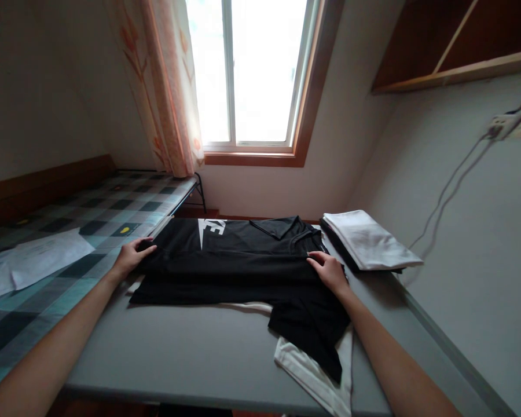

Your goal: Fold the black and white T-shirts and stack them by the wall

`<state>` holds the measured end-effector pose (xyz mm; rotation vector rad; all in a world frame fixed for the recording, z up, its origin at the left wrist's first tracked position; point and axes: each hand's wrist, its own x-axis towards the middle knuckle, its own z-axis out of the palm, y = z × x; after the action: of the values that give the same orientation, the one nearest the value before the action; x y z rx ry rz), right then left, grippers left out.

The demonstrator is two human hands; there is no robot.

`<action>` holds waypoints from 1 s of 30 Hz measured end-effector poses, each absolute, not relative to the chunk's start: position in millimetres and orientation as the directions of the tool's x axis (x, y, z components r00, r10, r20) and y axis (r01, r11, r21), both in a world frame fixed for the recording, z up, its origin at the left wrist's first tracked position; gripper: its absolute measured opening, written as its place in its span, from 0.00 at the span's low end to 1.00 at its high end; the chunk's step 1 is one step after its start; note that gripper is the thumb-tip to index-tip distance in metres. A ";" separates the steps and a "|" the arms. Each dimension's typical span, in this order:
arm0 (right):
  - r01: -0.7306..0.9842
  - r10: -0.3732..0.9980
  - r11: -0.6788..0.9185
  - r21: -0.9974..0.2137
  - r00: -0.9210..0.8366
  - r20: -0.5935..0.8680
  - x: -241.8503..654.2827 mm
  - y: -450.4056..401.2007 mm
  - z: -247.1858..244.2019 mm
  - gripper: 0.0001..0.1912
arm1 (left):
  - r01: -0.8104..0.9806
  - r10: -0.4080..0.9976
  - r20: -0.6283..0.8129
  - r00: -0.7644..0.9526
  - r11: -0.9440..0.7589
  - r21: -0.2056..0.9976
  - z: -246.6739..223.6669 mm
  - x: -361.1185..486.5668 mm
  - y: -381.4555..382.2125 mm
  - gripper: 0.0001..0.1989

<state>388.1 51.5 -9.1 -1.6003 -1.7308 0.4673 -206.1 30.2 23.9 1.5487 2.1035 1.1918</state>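
A black T-shirt (226, 266) with a white print near its far edge lies across the grey table, its far side folded over toward the middle. My left hand (132, 258) pinches the shirt at the hem end on the left. At the collar end, my right hand (327, 271) grips the fabric near the shoulder between thumb and fingers. One black sleeve spreads toward the near right. Under the shirt lies a white garment (306, 365), mostly hidden, with its sleeve showing at the table's near edge.
Folded white and black clothes (367, 237) are stacked at the table's (191, 347) far right. To the left stands a bed (69, 214) with a checked cover and papers (52, 258) on it. A cable (443, 194) hangs from a wall socket at right.
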 end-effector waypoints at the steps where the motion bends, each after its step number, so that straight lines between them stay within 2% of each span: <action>1: 0.712 0.963 0.161 -0.683 0.038 0.267 387.7 50.7 -9.0 0.14 | 0.680 0.882 0.264 -0.391 0.083 0.728 23.0 -206.6 30.8 0.25; 7: 0.746 0.925 0.178 -0.642 0.095 0.367 383.7 48.8 -3.6 0.17 | 0.758 0.813 0.375 -0.445 0.119 0.642 17.6 -215.7 38.3 0.18; 12: 0.795 0.942 0.134 -0.591 0.082 0.324 384.1 52.0 -8.6 0.18 | 0.818 0.836 0.364 -0.411 0.161 0.553 15.4 -215.3 48.1 0.17; 16: 0.773 0.946 0.111 -0.625 0.109 0.304 385.4 52.2 -13.1 0.19 | 0.870 0.879 0.317 -0.356 0.188 0.455 14.7 -210.9 50.5 0.21; 21: 0.768 0.928 0.128 -0.628 0.130 0.348 384.2 51.4 -12.1 0.20 | 0.887 0.863 0.325 -0.386 0.251 0.388 10.3 -209.6 47.8 0.23; 27: 0.832 0.911 0.113 -0.543 0.132 0.391 382.7 56.2 -16.2 0.14 | 0.877 0.827 0.348 -0.441 0.317 0.360 -0.8 -211.2 50.7 0.22; 30: 0.877 0.897 0.119 -0.465 0.105 0.428 380.7 56.7 -17.8 0.12 | 0.893 0.834 0.348 -0.428 0.331 0.305 -4.3 -209.3 52.3 0.22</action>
<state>380.7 56.7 -17.8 -1.7309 -1.7449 0.0391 -209.3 52.3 -4.3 1.7404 2.6645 0.7515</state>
